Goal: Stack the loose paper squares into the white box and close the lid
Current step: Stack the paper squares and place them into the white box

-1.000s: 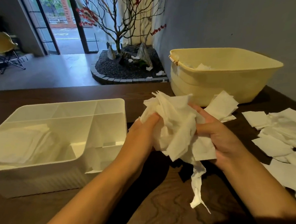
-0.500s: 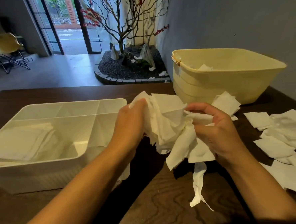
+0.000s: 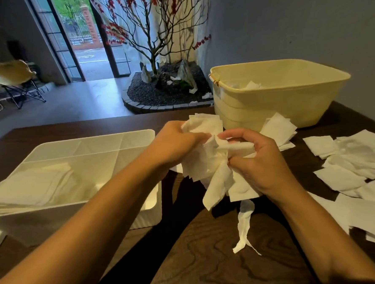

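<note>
Both hands brought closer together vs 0.5 s ago. Crumpled paper bunch (image 3: pixel 207 153) at frame centre is gripped by left hand (image 3: pixel 177 142) and pinched by right hand (image 3: pixel 258 164). White box (image 3: pixel 77 148) seen lower left, lid off.

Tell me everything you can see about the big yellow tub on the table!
The yellow tub is a pale, creamy basin that looks like plastic, with rounded corners, a thick rolled rim and a small handle fitting at its near-left corner. It stands upright and open at the far right of the dark wooden table, against the grey wall. A few white paper scraps show inside. Loose paper squares lie against its front base.
</note>
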Tool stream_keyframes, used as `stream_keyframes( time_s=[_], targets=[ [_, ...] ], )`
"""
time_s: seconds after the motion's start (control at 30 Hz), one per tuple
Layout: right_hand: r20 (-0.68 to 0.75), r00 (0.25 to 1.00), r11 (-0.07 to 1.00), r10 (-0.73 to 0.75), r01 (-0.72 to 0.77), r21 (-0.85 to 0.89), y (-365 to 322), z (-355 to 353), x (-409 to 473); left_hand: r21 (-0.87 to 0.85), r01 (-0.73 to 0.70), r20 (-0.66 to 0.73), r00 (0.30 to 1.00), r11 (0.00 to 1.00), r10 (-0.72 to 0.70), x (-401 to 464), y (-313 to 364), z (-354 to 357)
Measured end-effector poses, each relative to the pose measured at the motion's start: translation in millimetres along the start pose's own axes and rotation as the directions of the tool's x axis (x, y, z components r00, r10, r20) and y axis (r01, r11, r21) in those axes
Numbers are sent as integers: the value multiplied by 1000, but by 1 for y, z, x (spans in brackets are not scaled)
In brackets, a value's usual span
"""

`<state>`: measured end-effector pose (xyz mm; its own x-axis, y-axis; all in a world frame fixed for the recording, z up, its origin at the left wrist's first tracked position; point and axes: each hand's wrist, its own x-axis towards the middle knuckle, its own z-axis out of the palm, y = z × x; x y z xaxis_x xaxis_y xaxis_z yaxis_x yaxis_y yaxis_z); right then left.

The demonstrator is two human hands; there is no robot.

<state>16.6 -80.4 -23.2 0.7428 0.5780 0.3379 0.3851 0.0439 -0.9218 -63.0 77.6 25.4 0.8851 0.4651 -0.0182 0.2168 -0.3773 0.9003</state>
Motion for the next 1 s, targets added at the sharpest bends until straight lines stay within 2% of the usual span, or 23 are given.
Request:
stream_keyframes(
  time_s=[0.1, 0.3, 0.4, 0.47, 0.6, 0.7, 0.77, 0.8, 0.87, 1.0],
  targets=[
    [-13, 1000, 1000, -6, 6, -1, 0, -1, 0, -140, -13, -101, 995, 990, -2, 4, 4, 4],
    [-88, 980, 981, 176, -168, 95, 1, -7, 5, -368, -150, -280, 959, 918, 45, 4, 17, -2],
    [-95, 958, 962, 271, -266, 65, 1, -9, 6, -370, -207, -330, 941, 906, 80, 4, 16, 0],
    [-74, 951, 954, 301, -301, 9, 2, -9, 6, -374, -188, -317, 946, 908, 65, 5, 12, 4],
    [-117, 948, 941, 297, -311, -129, 8, -9, 7, -508, -65, -272, 958, 859, -88, 12, 4, 11],
    [-201, 971, 923, 127, -190, -336, 12, -10, 7, -597, 85, -152, 964, 797, -217, 11, -6, 23],
    [-212, 976, 907, -53, -42, -420, 8, -12, 6, -702, 180, -64, 948, 689, -312, 10, -11, 30],
    [-190, 976, 915, -105, 21, -402, 7, -13, 6, -741, 214, -25, 939, 637, -344, 10, -12, 32],
    [-113, 987, 953, -113, 76, -293, 3, -10, 4, -786, 244, 24, 930, 568, -367, 9, -13, 34],
    [-17, 1000, 987, 10, -12, -159, 3, -5, 3, -822, 208, 69, 961, 530, -269, 8, -17, 39]
  ],
)
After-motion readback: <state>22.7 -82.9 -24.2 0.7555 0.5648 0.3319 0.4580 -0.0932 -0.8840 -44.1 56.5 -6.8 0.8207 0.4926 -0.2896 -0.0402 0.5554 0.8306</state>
